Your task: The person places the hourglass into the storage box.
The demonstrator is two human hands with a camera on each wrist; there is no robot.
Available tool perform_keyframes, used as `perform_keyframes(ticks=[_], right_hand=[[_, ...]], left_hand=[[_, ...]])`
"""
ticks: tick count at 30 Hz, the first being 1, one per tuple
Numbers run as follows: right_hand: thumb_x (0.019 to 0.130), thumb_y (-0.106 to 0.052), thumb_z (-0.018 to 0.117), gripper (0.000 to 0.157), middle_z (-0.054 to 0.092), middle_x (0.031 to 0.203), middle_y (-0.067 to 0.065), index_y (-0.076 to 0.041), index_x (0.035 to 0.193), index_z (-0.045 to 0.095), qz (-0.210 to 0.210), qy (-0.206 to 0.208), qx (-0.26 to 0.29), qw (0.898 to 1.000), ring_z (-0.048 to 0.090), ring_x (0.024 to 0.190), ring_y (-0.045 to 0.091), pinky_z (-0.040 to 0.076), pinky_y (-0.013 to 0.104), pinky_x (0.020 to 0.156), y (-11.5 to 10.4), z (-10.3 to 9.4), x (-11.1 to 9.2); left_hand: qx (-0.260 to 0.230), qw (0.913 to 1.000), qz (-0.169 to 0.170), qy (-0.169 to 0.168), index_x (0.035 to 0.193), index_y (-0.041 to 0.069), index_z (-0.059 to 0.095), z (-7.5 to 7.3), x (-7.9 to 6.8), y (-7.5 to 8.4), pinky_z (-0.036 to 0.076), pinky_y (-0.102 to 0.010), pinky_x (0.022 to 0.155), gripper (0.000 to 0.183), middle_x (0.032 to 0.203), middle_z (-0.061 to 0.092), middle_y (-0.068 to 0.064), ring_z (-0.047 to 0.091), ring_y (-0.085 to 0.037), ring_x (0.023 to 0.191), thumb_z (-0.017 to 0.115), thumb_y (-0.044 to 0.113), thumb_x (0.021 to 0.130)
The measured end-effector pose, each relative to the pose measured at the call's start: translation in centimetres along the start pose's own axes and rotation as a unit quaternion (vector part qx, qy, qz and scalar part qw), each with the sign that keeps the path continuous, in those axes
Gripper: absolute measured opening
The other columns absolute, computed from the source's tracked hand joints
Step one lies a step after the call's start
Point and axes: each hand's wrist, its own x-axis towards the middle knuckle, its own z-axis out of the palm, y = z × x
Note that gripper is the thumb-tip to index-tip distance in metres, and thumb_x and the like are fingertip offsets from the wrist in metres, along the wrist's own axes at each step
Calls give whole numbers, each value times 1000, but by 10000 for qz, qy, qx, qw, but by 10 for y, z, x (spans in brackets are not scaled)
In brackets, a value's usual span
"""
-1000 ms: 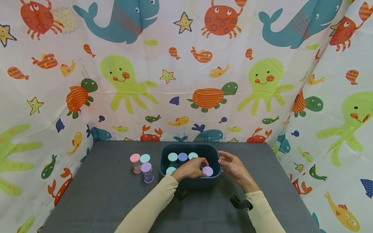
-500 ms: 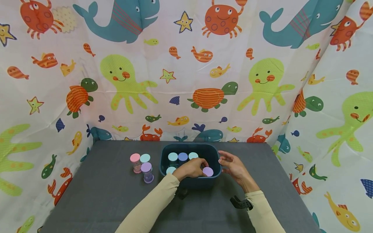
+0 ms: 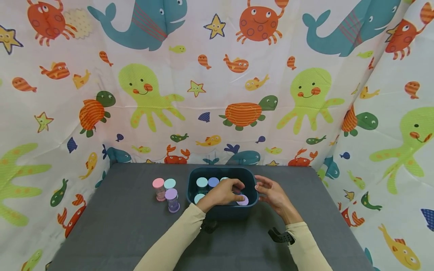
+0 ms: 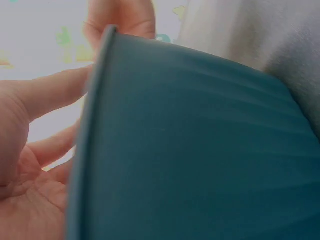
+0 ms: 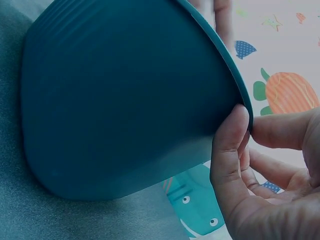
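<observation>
A dark teal bin (image 3: 228, 213) stands on the table and holds several sand timers with coloured end caps. My left hand (image 3: 222, 192) reaches over its front rim, fingers loosely bent and apart. Its thumb is over the purple-capped timer (image 3: 243, 202) at the front right; whether they touch I cannot tell. Light-blue-capped timers (image 3: 202, 181) and a blue-capped one (image 3: 213, 182) stand toward the back left, partly behind the hand. At the bin's right end my right hand (image 3: 276, 195) pinches the rim between thumb and index finger, plain in the right wrist view.
Left of the bin stand a pink timer (image 3: 160, 190), a light-blue-capped timer (image 3: 170, 183) and a purple timer (image 3: 172, 201), close together. A sea-animal curtain (image 3: 210, 105) hangs behind the grey table (image 3: 135, 229) and along its sides.
My left hand has loosened from the purple-capped timer inside the bin and lifted slightly, its fingers spreading. The right hand keeps its place on the rim.
</observation>
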Motion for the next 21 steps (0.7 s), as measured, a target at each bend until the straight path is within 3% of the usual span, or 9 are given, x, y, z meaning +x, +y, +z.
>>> perform_keyframes(ticks=[8, 15, 21], right_hand=[[100, -14, 56, 46, 56, 102, 0, -12, 144, 46, -3, 33, 6, 10000, 60, 86, 17, 56, 30, 73, 1, 1, 3], [99, -13, 56, 46, 54, 102, 0, -12, 144, 46, 3, 74, -83, 9999, 58, 90, 23, 56, 30, 71, 1, 2, 4], [99, -12, 56, 46, 53, 103, 0, -12, 144, 47, 41, 101, -75, 9999, 56, 86, 17, 55, 29, 70, 1, 1, 2]], left_hand=[[-147, 9988, 322, 326, 121, 13, 65, -10, -14, 3, 56, -27, 88, 39, 122, 66, -8, 66, -26, 111, 75, 28, 87], [-698, 9952, 383, 564, 115, 20, 66, -18, -33, 0, 57, -24, 82, 32, 119, 67, -6, 68, -17, 104, 76, 28, 86], [-1120, 9900, 436, 737, 118, 19, 65, -29, -50, -4, 58, -28, 86, 31, 122, 66, -9, 67, -22, 109, 73, 26, 89]])
